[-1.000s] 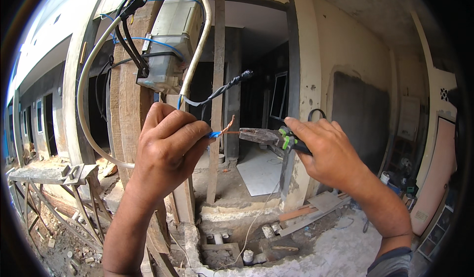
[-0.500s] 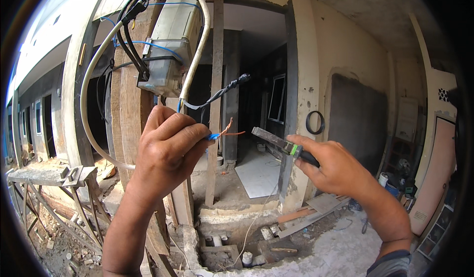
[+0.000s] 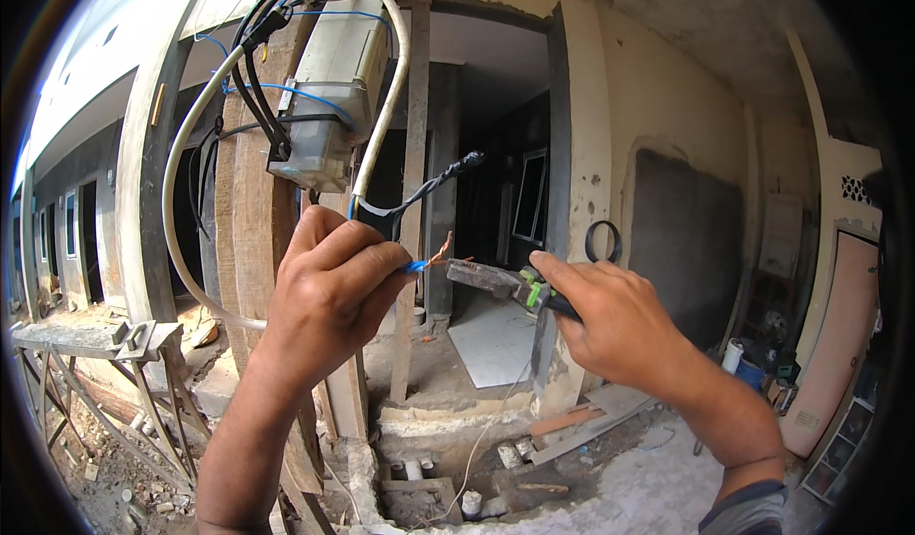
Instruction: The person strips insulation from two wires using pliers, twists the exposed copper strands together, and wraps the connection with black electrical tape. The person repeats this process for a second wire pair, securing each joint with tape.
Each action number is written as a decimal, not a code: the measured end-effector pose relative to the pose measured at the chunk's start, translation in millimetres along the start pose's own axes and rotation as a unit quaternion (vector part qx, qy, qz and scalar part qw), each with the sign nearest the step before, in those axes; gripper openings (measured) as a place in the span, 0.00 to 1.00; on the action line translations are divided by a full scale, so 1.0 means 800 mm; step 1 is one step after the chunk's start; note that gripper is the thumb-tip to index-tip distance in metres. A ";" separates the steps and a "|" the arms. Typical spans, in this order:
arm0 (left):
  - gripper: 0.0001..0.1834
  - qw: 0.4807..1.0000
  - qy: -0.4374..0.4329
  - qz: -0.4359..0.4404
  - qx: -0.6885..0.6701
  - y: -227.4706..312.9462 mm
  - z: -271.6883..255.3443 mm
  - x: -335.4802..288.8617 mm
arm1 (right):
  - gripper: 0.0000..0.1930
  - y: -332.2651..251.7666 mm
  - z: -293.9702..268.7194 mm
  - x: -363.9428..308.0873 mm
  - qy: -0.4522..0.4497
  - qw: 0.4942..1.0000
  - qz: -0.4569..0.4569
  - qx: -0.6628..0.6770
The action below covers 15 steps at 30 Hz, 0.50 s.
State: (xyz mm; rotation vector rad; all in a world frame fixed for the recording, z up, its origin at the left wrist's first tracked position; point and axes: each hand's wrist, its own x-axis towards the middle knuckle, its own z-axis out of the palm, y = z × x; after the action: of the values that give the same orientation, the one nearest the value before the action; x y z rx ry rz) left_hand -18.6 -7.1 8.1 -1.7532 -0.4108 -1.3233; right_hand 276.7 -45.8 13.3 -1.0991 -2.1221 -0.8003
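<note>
My left hand (image 3: 338,292) pinches a blue insulated wire (image 3: 416,267) whose bare copper strands (image 3: 440,251) stick out past the fingertips, one bent upward. In my right hand (image 3: 615,321) is a pair of pliers (image 3: 491,278) with green and black handles, its jaws at the copper end. Whether the jaws grip the strand I cannot tell. Just above my left hand, a thick white cable (image 3: 391,106) ends in separate wires. One of them, a dark tape-wrapped twisted strand (image 3: 438,182), points up and to the right.
A grey meter box (image 3: 329,106) with a clear lower cover hangs on a wooden post (image 3: 250,192), with black and blue wires around it. A metal trestle (image 3: 100,344) stands at the left. Planks (image 3: 591,425) and white pipe pieces (image 3: 472,504) lie on the ground below.
My right hand has moved left, bringing the pliers' jaws up to the bare copper. My left hand keeps its pinch on the blue wire, nearly in place.
</note>
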 end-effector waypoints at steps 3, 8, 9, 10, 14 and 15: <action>0.11 1.000 0.009 0.001 0.004 0.000 -0.002 -0.001 | 0.27 -0.003 -0.008 -0.002 -0.071 0.994 0.051 0.059; 0.11 1.000 0.011 -0.007 0.004 0.001 0.002 -0.002 | 0.26 -0.005 -0.001 0.005 -0.105 0.984 0.056 0.135; 0.11 1.000 0.010 -0.007 0.005 0.001 0.002 -0.002 | 0.27 -0.006 0.003 0.006 -0.089 0.982 0.041 0.158; 0.11 1.000 0.013 -0.007 0.004 0.001 0.002 -0.002 | 0.27 -0.006 0.007 0.007 -0.084 0.980 0.035 0.177; 0.11 1.000 0.015 -0.009 -0.005 0.001 0.001 -0.003 | 0.30 -0.008 0.021 0.007 -0.055 0.979 0.016 0.196; 0.11 1.000 0.013 -0.010 -0.007 0.001 0.000 -0.003 | 0.30 -0.009 0.025 0.007 -0.042 0.980 0.011 0.195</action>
State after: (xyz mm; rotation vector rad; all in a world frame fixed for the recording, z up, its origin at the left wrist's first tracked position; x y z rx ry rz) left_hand -19.0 -7.1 5.8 -1.7463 -0.4063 -1.3656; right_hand 263.4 -32.0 3.1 -0.9544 -2.2090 -0.3095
